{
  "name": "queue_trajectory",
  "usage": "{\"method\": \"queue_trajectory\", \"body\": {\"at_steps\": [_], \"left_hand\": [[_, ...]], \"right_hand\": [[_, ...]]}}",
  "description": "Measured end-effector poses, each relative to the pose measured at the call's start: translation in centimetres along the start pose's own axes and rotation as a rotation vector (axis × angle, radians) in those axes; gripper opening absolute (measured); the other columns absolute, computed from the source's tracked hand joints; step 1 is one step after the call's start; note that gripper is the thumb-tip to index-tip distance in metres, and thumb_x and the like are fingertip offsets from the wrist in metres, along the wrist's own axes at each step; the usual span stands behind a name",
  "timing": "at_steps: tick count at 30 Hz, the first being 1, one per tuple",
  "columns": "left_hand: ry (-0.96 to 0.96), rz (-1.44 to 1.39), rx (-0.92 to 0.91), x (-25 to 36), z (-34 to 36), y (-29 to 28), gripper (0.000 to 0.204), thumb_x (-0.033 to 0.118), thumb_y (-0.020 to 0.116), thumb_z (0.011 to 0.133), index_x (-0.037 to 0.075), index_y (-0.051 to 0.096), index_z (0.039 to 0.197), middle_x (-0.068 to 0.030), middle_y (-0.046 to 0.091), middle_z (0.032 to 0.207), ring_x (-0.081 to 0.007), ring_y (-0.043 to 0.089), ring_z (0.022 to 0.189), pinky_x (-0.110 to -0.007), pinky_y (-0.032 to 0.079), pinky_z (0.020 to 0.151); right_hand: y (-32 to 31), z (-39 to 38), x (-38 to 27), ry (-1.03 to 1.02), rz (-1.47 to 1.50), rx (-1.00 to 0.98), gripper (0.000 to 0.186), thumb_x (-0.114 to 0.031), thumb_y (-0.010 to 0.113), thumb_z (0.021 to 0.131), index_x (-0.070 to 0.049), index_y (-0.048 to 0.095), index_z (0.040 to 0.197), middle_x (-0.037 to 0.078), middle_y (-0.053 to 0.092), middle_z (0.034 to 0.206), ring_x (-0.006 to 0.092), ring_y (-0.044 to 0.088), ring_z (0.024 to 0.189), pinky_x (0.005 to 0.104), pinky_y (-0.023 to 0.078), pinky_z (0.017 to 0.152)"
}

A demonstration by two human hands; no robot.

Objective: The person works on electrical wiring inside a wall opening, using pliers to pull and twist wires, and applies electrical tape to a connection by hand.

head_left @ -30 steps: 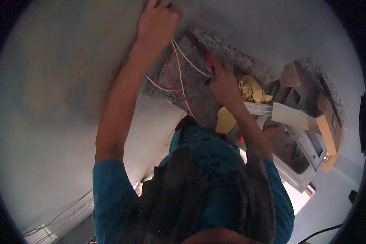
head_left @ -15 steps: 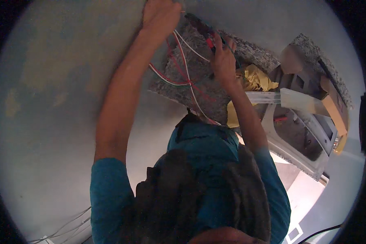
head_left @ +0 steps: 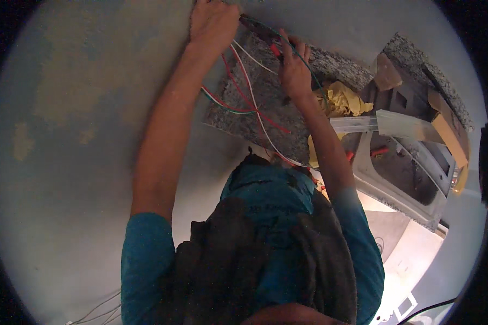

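My left hand is curled at the painted wall, its fingertips hidden; what it grips is unclear. My right hand is closed round dark pliers with red handles, whose jaws reach beside my left hand. A green wire runs from near the jaws across my right fingers and down. White wires and red wires hang between my forearms over a speckled granite counter.
On the counter at right lie crumpled yellow paper, plastic trunking, a cardboard box and a grey plate. A sink holds red-handled tools. Loose cables run at lower left.
My right hand has moved up with the pliers, bringing the jaws beside my left hand. The green wire now stretches across my right fingers. The view has shifted slightly.
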State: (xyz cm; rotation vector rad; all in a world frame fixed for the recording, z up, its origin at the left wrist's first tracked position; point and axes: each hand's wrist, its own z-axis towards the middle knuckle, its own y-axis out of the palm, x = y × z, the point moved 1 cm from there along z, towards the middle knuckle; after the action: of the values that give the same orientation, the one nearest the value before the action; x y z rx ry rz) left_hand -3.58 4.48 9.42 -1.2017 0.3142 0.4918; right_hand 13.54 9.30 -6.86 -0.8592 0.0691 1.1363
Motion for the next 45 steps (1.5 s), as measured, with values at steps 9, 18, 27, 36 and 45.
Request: {"method": "queue_trajectory", "body": {"at_steps": [9, 18, 27, 36, 45], "left_hand": [[0.006, 0.059, -0.044, 0.2, -0.2, -0.2, 0.031, 0.014, 0.046, 0.094, 0.001, 0.073, 0.104, -0.0156, 0.069, 0.116, -0.0291, 0.053, 0.125, -0.048, 0.023, 0.116], [-0.019, 0.053, -0.027, 0.0, -0.2, 0.0, 0.033, 0.016, 0.048, 0.095, 0.002, 0.073, 0.111, -0.0154, 0.066, 0.124, -0.0280, 0.051, 0.127, -0.047, 0.024, 0.115], [-0.024, 0.019, -0.035, 0.6, -0.1, -1.1, 0.031, 0.017, 0.050, 0.094, 0.006, 0.073, 0.111, -0.0126, 0.066, 0.123, -0.0250, 0.052, 0.126, -0.048, 0.026, 0.113], [-0.043, 0.055, -0.209, 0.8, 0.2, -1.6, 0.034, 0.021, 0.043, 0.099, 0.009, 0.072, 0.112, -0.0094, 0.065, 0.126, -0.0255, 0.050, 0.129, -0.048, 0.019, 0.118], [-0.078, 0.038, -0.174, 0.6, -0.1, -0.4, 0.037, 0.018, 0.040, 0.100, 0.007, 0.069, 0.120, -0.0138, 0.060, 0.134, -0.0290, 0.045, 0.135, -0.047, 0.019, 0.120]], "right_hand": [[-0.3, -0.7, -0.6, 0.086, 0.032, -0.093, 0.065, -0.005, 0.057, 0.089, -0.020, 0.038, 0.150, 0.019, 0.049, 0.130, 0.0426, 0.048, 0.116, 0.0528, 0.046, 0.094], [-2.2, -0.4, -3.2, 0.442, 0.121, -0.523, 0.039, -0.025, 0.058, 0.097, -0.015, 0.053, 0.135, 0.016, 0.067, 0.097, 0.0367, 0.066, 0.089, 0.0410, 0.053, 0.080], [-7.6, 3.7, -0.4, 0.380, 0.618, -0.849, 0.050, -0.041, 0.058, 0.099, -0.003, 0.053, 0.132, 0.000, 0.062, 0.088, 0.0124, 0.056, 0.071, 0.0292, 0.049, 0.074], [-6.5, 2.2, 1.1, 0.232, 0.404, -0.689, 0.052, -0.040, 0.056, 0.100, -0.007, 0.047, 0.140, 0.008, 0.061, 0.099, 0.0156, 0.057, 0.081, 0.0312, 0.048, 0.082], [-6.4, 1.9, -0.1, 0.154, 0.418, -0.583, 0.046, -0.034, 0.054, 0.101, -0.007, 0.047, 0.137, 0.022, 0.060, 0.129, 0.0379, 0.057, 0.121, 0.0442, 0.044, 0.101]]}}
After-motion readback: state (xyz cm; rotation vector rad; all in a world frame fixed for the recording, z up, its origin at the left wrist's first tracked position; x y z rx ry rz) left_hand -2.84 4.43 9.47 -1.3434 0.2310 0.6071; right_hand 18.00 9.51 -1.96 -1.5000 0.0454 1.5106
